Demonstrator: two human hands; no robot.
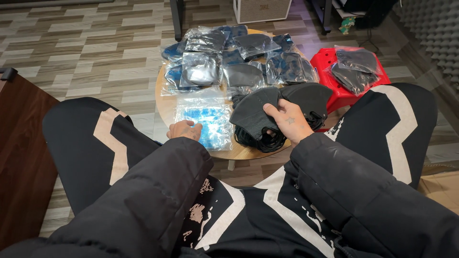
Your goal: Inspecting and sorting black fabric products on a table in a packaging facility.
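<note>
My right hand [286,122] grips a stack of black face masks [253,114] above the near edge of a small round wooden table [165,107]; their ear loops hang below in a dark tangle. My left hand [184,130] rests on a clear plastic bag with blue contents [205,119] lying flat on the table. More loose black masks [308,98] lie just behind my right hand.
Several clear bags of dark masks [229,57] cover the far half of the table. A red plastic stool [334,71] at right carries another bag of black masks [356,69]. A brown wooden cabinet [19,143] stands at left. My knees flank the table.
</note>
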